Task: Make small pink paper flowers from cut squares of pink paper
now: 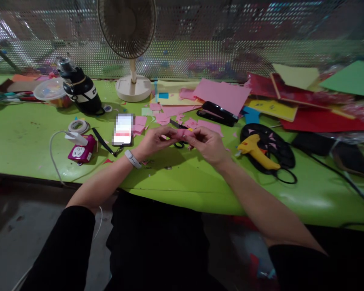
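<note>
Between both hands, over the front middle of the green table, is a small piece of pink paper (183, 132). My left hand (158, 139) pinches its left side, fingers closed, with a pale band on the wrist. On the other side my right hand (208, 144) grips the paper between thumb and fingers. Exactly how the paper is folded or rolled is hidden by the fingers. Just behind and beneath the hands lie black-handled scissors (178, 144), partly covered by them. Pink paper scraps (166, 117) spread around the scissors.
A phone (123, 129), a purple power adapter (82, 149) and a tape roll (79, 126) lie left. Behind stand a black bottle (81, 91) and a fan (133, 88). A black stapler (217, 114), yellow glue gun (257, 151) and coloured sheets (315, 117) are to the right.
</note>
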Motion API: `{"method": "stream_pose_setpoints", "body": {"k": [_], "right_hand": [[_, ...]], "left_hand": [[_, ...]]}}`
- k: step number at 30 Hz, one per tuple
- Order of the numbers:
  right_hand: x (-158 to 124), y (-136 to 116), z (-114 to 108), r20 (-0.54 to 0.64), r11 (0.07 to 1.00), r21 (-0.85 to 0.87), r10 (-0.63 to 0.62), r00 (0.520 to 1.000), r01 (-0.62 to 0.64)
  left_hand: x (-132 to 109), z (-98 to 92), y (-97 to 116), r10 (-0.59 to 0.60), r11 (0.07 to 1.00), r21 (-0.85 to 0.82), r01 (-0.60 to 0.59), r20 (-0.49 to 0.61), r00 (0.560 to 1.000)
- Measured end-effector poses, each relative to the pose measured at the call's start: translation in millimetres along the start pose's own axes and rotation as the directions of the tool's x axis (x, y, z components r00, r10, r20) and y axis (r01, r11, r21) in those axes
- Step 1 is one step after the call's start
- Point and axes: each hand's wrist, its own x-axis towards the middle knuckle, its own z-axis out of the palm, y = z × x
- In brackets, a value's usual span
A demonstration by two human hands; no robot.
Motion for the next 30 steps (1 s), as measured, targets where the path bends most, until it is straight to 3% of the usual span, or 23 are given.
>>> {"method": "stream_pose_setpoints", "body": {"k": [5,9,17,23,30], "right_hand": [[1.1,-6.3,-1.1,0.114,0.986,0.100,0.123,0.986,-0.135],[0.4,-7.5,-4.3,0.182,0.978,0.141,0.129,0.975,-0.156],[0.5,-4.7,-3.3,0.107,0.962,0.232,0.125,0.986,-0.147],[1.6,-3.4,-2.7,0.130,0.931,0.311,0.155,0.979,-0.189],[0.8,1.3,-1.6,0.148,0.921,0.319,0.183,0.972,-0.222]], "left_hand": [[-0.1,-1.1,0.8,-0.093,0.991,-0.097,0.097,0.049,0.994],[1.2,-4.5,4.9,-0.236,0.935,-0.248,0.253,0.099,0.967],[2.1,-7.8,10.9,-0.363,0.844,-0.353,0.403,0.176,0.915],[1.4,-5.9,13.1,-0.406,0.809,-0.380,0.449,0.192,0.893],[2.6,-4.3,15.3,-0.380,0.801,-0.428,0.418,0.175,0.908]]}}
